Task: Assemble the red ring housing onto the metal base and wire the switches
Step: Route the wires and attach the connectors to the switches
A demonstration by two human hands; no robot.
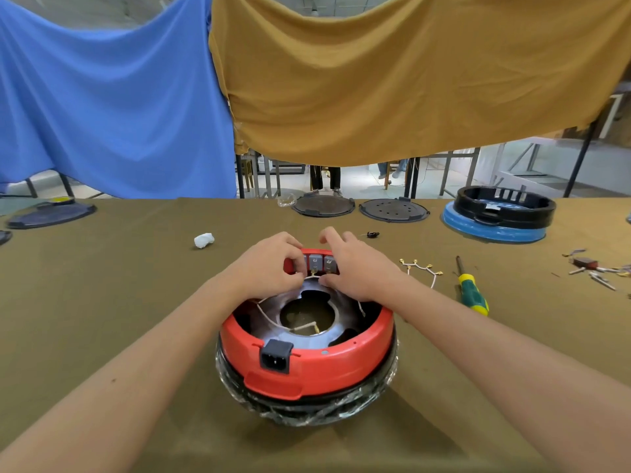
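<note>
The red ring housing (327,367) sits on top of the metal base (307,409), which is wrapped in clear film, at the table's middle. A black power socket (276,356) faces me on the ring's near side. Grey switches (319,262) stand in a row on the ring's far side. White wires (269,319) run across the shiny metal inside. My left hand (269,264) pinches a white wire end just below the left switch. My right hand (355,268) is at the right switch, its thumb pressing a wire terminal beneath it and its fingers over the ring's far edge.
A loose white wire harness (421,269) and a green and yellow screwdriver (471,291) lie to the right. Small terminals (594,268) are scattered far right. Black discs (322,205), a black ring on a blue base (498,216) and a crumpled white tissue (204,240) lie farther back.
</note>
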